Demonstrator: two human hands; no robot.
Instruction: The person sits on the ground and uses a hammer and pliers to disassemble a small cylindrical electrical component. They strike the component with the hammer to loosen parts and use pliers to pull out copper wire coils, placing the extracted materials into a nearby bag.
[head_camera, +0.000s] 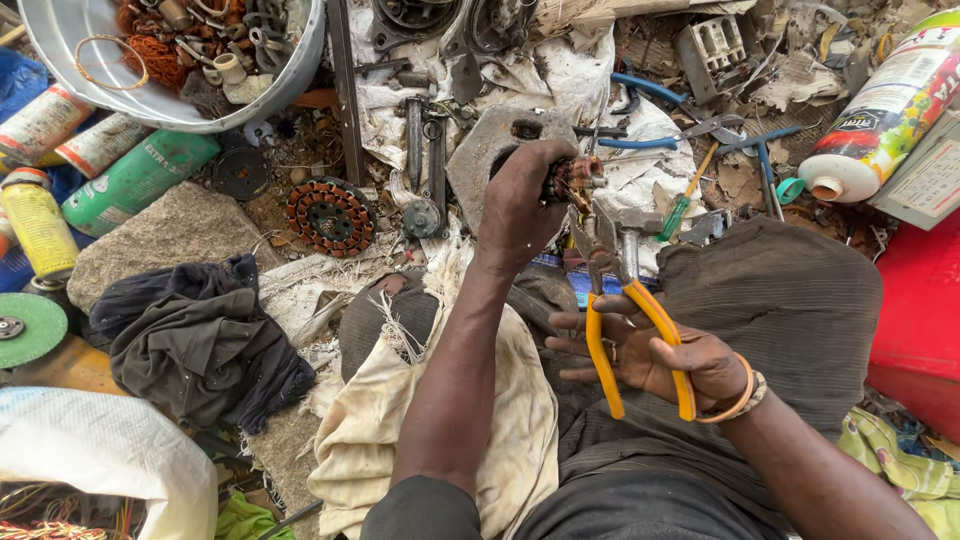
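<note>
Cluttered workshop ground, left hand (520, 205) clutching copper-wound coil (572, 180), right hand (665, 360) gripping yellow-handled pliers (625, 300)

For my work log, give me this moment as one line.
left hand: grips copper-wound motor part | right hand: holds yellow-handled pliers, jaws open by the part | nearby: metal bowl of scrap

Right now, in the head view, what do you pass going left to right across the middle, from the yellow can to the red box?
Yellow spray can → flat grey stone → round copper-wound stator → left hand gripping a small wound part → yellow-handled pliers in the right hand → red box.
</note>
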